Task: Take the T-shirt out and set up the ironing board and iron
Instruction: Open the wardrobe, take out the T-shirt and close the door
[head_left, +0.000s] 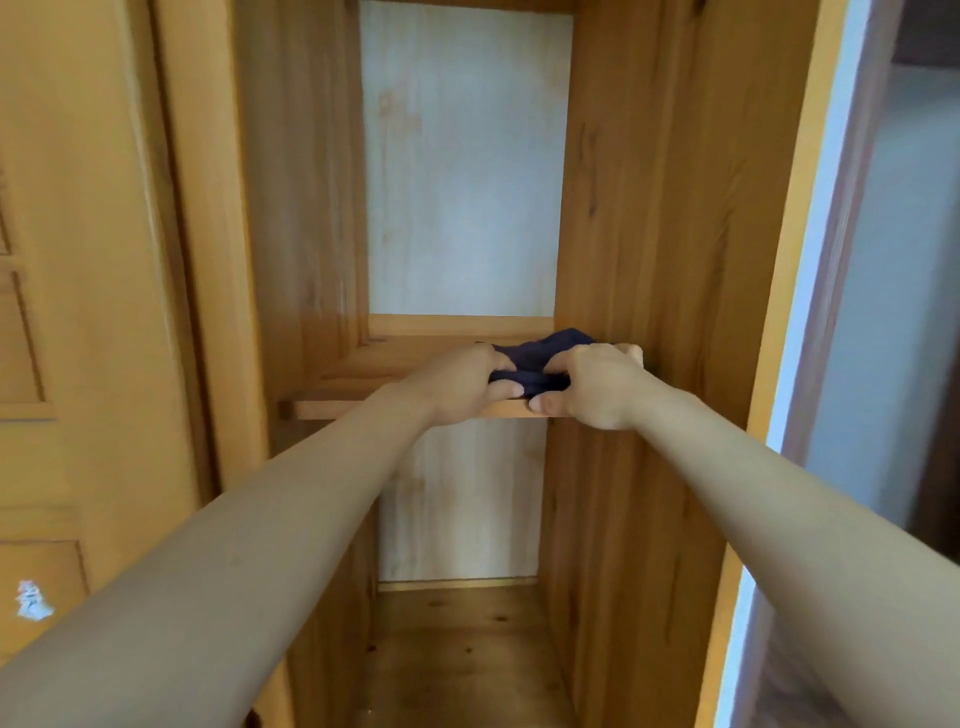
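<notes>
A dark navy T-shirt (540, 358) lies bunched on the right part of a wooden shelf (337, 408) inside an open wardrobe. Both my arms reach forward to it. My left hand (462, 382) grips the cloth's left side, fingers curled over it and thumb under. My right hand (595, 384) grips its right side the same way, close to the wardrobe's right wall. Most of the shirt is hidden behind my hands. No ironing board or iron is in view.
The wardrobe compartment (462, 166) has a pale back panel and pine side walls. A lower shelf (457, 649) shows below. The wardrobe door (78, 312) stands open at the left. A white wall edge (810, 312) runs down the right.
</notes>
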